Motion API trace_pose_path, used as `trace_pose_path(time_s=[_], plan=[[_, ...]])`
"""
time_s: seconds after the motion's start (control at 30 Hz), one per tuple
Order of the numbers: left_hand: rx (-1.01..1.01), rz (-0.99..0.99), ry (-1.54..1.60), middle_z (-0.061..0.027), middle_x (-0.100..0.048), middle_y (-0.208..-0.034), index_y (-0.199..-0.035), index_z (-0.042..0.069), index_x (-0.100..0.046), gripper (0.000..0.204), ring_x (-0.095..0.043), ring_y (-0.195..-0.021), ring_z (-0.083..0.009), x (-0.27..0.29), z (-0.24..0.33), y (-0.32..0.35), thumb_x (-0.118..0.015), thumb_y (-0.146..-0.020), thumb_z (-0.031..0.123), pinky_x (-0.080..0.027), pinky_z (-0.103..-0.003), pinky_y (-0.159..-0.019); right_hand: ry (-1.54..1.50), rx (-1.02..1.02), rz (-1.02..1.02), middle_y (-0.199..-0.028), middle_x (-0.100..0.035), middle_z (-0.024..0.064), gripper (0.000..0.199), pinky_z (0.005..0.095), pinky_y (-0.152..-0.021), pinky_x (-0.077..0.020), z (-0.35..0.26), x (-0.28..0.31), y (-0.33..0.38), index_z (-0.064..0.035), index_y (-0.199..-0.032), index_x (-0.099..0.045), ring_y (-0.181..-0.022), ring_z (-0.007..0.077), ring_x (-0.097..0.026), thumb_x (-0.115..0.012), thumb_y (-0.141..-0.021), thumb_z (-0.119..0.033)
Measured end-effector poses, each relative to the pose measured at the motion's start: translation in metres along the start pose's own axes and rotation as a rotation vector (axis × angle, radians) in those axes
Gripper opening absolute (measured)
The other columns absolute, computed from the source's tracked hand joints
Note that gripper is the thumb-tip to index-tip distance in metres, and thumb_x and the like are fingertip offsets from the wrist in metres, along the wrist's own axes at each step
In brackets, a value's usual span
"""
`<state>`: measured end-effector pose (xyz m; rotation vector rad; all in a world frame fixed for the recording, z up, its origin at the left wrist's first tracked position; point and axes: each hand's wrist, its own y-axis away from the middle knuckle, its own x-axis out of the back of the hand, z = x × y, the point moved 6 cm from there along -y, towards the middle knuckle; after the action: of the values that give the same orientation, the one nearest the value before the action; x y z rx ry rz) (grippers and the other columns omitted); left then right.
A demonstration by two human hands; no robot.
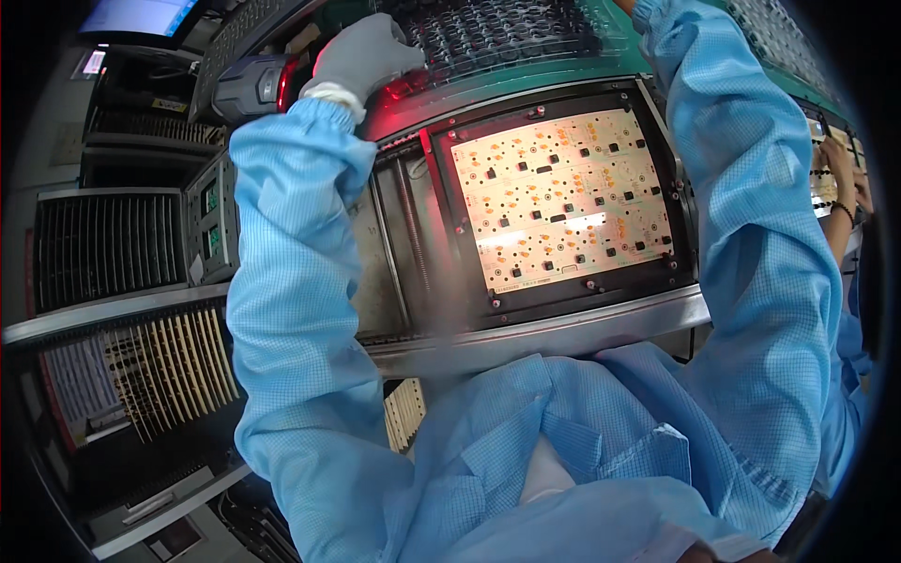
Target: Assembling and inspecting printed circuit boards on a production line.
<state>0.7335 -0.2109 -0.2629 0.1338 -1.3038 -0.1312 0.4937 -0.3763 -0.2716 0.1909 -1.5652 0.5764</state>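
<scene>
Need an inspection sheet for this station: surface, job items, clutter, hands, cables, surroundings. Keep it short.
Surface: metal rail along the near side of the black frame.
Job items: pale circuit panel with small dark parts, lying inside the frame.
Clutter: pocketed trays beyond the panel; red-lit device at upper left.
Hands: left hand grey-gloved, between device and trays, grip unclear; right hand almost wholly past the top edge.
Cables: dark strands at lower left, possibly cables.
Surroundings: black slotted rack and lit screen at left; another person's hand at right.
</scene>
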Motion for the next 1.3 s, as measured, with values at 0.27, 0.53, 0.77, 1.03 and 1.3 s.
trace_pose_path(time_s=[0.27, 0.53, 0.77, 1.03, 1.3], plan=[[-0.249, -0.367, 1.304, -0.0129, -0.07, -0.096, -0.112, -0.002, -0.062, 0.032, -0.07, -0.093, -0.02, -0.008, 0.073, 0.058, -0.072, -0.086, 0.016, -0.058, -0.031, -0.083, -0.265, -0.032, 0.031, -0.094, -0.07, 0.021, 0.023, 0.0452, -0.078, -0.0541, -0.005, 0.028, 0.041, -0.0055, -0.09, -0.073, -0.087, 0.0368, -0.069, -0.061, -0.081, -0.022], [-0.375, -0.352, 0.965, -0.0084, -0.066, -0.106, -0.115, 0.0, -0.062, 0.029, -0.066, -0.097, -0.0143, -0.022, 0.115, 0.073, -0.07, -0.09, 0.012, -0.054, -0.026, -0.088, -0.348, 0.325, 0.336, -0.086, -0.071, 0.0191, 0.017, 0.0433, -0.069, -0.0553, -0.012, 0.023, 0.06, -0.0052, -0.084, -0.073, -0.079, 0.0357, -0.07, -0.066, -0.079, -0.02], [-0.858, -0.107, 0.263, -0.0088, -0.069, -0.096, -0.111, 0.0, -0.064, 0.033, -0.067, -0.086, -0.0158, -0.057, 0.205, 0.053, -0.072, -0.085, 0.021, -0.054, -0.029, -0.08, -0.622, 0.171, 0.279, -0.079, -0.068, 0.0181, 0.014, 0.0394, -0.062, -0.0515, 0.066, 0.048, 0.079, -0.0029, -0.079, -0.068, -0.068, 0.029, -0.065, -0.066, -0.076, -0.016], [-1.103, -0.18, 0.006, -0.0112, -0.062, -0.1, -0.105, 0.008, -0.064, 0.024, -0.062, -0.095, -0.0293, -0.088, 0.191, 0.032, -0.065, -0.083, 0.02, -0.05, -0.037, -0.083, -1.454, -0.46, 0.244, -0.091, -0.066, 0.0037, 0.026, 0.0213, -0.066, -0.0479, 0.042, 0.115, 0.298, -0.0001, -0.108, -0.066, -0.072, 0.0094, -0.06, -0.065, -0.088, -0.017], [-1.189, -0.246, 0.017, -0.011, -0.062, -0.101, -0.104, 0.007, -0.063, 0.021, -0.061, -0.097, -0.0281, -0.093, 0.212, 0.029, -0.065, -0.084, 0.013, -0.05, -0.035, -0.085, -1.631, -0.663, 0.272, -0.095, -0.066, 0.0009, 0.036, 0.0143, -0.057, -0.0403, 0.032, 0.041, 0.441, -0.0037, -0.124, -0.062, -0.077, 0.0028, -0.059, -0.06, -0.096, -0.027]])
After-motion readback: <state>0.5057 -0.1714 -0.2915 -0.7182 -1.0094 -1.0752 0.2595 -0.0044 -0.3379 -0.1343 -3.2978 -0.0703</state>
